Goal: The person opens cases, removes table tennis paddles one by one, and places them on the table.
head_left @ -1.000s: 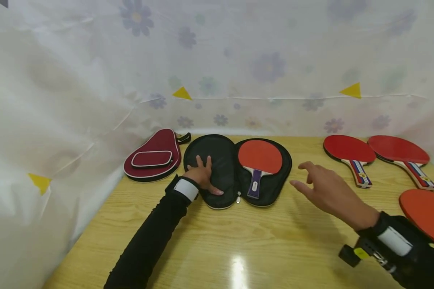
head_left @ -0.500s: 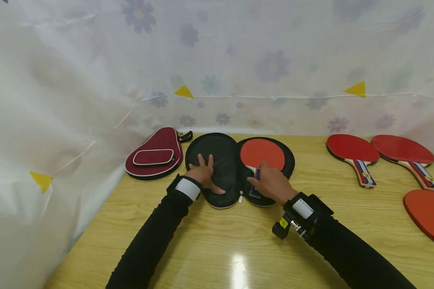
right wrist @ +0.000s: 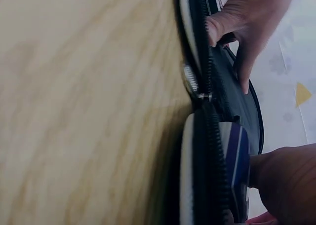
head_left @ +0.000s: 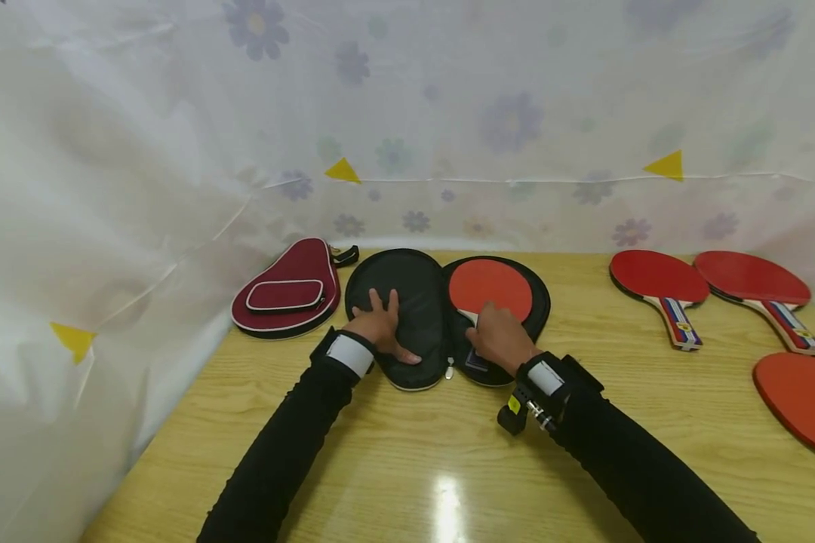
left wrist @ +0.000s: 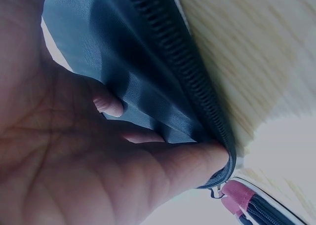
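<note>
A black zip case [head_left: 410, 275] lies unfolded on the wooden table, its two halves side by side. My left hand [head_left: 379, 332] rests on the left half with the fingers spread. In the left wrist view the fingers lie against the dark lining [left wrist: 133, 82] beside the zipper teeth. On the right half lies a table tennis paddle [head_left: 492, 283] with an orange-red face. My right hand [head_left: 502, 343] grips its purple handle, covering most of it. The right wrist view shows the striped handle [right wrist: 236, 153] just inside the zipper edge.
A maroon paddle case [head_left: 285, 294] lies to the left. Two red paddles, one [head_left: 659, 277] overlapping the other [head_left: 754, 279], are at the back right. Another orange-red paddle [head_left: 804, 396] is cut off by the right edge. A floral curtain [head_left: 462, 113] hangs behind the table.
My right hand has come in from the right, above the table, to the paddle in the case and taken hold of its handle. The left hand has stayed on the case.
</note>
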### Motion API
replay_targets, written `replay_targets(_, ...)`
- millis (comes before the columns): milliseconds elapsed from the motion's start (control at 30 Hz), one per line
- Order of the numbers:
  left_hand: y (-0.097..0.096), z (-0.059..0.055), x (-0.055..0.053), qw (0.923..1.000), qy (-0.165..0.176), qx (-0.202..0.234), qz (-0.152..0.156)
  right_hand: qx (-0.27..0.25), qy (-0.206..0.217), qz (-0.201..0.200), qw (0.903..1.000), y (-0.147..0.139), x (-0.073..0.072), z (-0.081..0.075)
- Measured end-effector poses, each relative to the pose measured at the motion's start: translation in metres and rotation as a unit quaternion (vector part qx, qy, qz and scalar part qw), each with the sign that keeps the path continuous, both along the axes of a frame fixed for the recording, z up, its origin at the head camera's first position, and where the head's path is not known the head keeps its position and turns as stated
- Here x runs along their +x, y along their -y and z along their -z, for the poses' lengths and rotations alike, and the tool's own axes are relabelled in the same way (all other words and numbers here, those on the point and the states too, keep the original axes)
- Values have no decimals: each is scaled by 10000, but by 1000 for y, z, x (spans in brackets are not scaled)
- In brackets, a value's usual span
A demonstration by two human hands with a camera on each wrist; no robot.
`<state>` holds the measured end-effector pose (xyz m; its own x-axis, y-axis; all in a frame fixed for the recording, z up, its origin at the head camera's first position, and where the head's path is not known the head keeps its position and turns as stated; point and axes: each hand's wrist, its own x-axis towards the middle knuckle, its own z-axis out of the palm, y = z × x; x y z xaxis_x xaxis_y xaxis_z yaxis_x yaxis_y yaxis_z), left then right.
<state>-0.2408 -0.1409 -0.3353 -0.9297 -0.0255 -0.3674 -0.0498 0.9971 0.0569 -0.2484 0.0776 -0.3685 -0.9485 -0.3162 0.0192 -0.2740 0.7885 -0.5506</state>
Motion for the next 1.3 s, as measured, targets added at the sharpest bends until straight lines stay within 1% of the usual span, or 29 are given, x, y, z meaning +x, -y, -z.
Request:
replay_targets(167, -2, 1, 0, 10000, -16, 24, 51, -234, -18, -27, 9997, -5, -2, 2)
replay_targets(300, -4, 3, 0, 9999, -8, 70, 88, -359, -332, 22, 9988, -13, 1, 2)
replay_targets(400, -5, 3, -2, 9999, 5, 88, 100, -430, -580, 40, 9974, -23, 5, -4)
replay_targets(567, -5, 5, -4, 9999, -51, 63, 152, -396, -960, -9, 9946, -48, 17, -20)
replay_targets(700, -2, 6, -4, 9996, -93, 76, 245, -197, -954, 3, 9952, -78, 31, -31)
replay_targets(800, 2, 7, -2, 9995, -126, 42, 303, -11, -852, -23, 9964, -102, 43, -35)
replay_targets(867, 6, 7, -1, 9994, -164, 16, 304, 80, -891, -57, 9960, -119, 51, -36)
replay_targets(933, 10, 6, 0, 9994, -201, -5, 294, 206, -859, -65, 9961, -135, 58, -35)
replay_targets(1067, 12, 4, 1, 9995, -178, 67, 259, 615, -722, 85, 9955, -166, 71, -28)
replay_targets(1167, 10, 3, 1, 9996, -105, 90, 248, 951, -621, 283, 9931, -187, 82, -19)
replay_targets(1300, 9, 1, 1, 9997, -86, 18, 210, 1281, -537, 417, 9894, -210, 99, -5)
